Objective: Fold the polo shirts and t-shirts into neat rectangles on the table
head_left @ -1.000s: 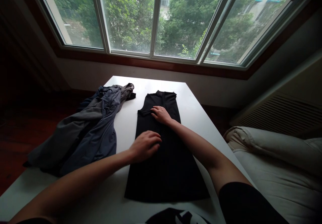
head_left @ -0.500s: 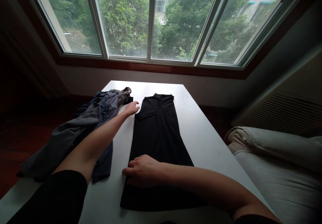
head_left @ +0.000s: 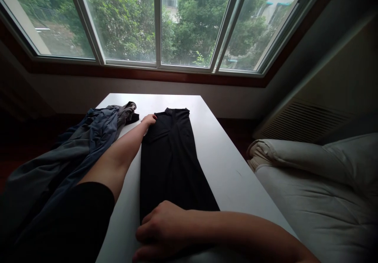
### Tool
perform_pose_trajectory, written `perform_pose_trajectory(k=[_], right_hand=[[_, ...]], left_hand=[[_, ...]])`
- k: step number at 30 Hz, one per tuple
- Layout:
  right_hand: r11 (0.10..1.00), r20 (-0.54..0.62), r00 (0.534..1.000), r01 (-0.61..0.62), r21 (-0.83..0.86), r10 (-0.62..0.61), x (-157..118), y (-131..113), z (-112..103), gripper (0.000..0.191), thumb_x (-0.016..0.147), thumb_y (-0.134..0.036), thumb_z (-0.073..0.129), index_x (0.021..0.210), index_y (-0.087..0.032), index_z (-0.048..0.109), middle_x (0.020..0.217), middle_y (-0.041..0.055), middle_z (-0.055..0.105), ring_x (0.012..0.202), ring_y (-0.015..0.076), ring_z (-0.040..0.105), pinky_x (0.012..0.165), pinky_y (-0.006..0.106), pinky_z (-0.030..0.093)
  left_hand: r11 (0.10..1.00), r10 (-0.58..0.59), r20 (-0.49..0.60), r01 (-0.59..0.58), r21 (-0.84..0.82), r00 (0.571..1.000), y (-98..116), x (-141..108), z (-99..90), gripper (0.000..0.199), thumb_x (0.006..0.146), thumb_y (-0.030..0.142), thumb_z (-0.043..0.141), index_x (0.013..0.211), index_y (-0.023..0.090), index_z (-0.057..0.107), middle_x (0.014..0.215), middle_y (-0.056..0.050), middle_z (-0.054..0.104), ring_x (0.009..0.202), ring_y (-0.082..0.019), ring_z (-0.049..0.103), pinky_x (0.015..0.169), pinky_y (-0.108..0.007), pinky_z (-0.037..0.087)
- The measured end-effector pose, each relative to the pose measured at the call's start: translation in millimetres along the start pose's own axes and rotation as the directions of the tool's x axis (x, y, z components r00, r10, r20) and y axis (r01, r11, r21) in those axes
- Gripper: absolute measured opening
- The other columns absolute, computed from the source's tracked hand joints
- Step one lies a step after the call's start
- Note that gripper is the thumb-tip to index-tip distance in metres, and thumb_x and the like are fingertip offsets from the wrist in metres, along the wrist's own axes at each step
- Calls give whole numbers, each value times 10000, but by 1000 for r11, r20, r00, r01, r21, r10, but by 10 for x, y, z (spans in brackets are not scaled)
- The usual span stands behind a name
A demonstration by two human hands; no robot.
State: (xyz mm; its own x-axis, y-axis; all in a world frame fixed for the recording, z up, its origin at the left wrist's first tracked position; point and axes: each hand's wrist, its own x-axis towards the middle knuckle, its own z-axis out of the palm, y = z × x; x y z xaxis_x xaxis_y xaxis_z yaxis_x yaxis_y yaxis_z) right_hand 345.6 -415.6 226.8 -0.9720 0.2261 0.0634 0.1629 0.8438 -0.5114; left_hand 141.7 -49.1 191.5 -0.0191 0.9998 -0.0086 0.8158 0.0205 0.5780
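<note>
A black shirt (head_left: 169, 164) lies folded lengthwise on the white table (head_left: 227, 184), its collar end toward the window and one sleeve folded across its upper part. At its far left corner, my left hand (head_left: 149, 119) is closed with the fingertips on the fabric. My right hand (head_left: 161, 229) is closed on the left edge of the shirt's near end, which hand and forearm partly cover. To the left, a heap of grey and blue clothes (head_left: 97, 133) lies loosely, partly behind my left arm.
Past the right side of the table stands a pale sofa (head_left: 301, 184). A slatted panel (head_left: 295, 117) is behind it. A wide window (head_left: 156, 64) spans the wall beyond the table's far edge. The heap of clothes hangs over the left table edge.
My left hand has moved onto the shirt's far left corner from just beside it. My right hand has come nearer to me along the left edge. The view has shifted right.
</note>
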Motion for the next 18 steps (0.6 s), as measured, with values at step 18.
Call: perform_pose_trajectory(k=[18], right_hand=[[901, 164, 893, -431, 42, 420, -1431, -171, 134, 131, 690, -170, 606, 670, -203, 481, 625, -57, 511, 548, 99, 420, 560, 245, 284]], left_hand=[[984, -45, 94, 28, 177, 995, -956, -645, -579, 225, 752, 342, 621, 877, 194, 734, 828, -57, 732, 812, -236, 678, 700, -271, 479]])
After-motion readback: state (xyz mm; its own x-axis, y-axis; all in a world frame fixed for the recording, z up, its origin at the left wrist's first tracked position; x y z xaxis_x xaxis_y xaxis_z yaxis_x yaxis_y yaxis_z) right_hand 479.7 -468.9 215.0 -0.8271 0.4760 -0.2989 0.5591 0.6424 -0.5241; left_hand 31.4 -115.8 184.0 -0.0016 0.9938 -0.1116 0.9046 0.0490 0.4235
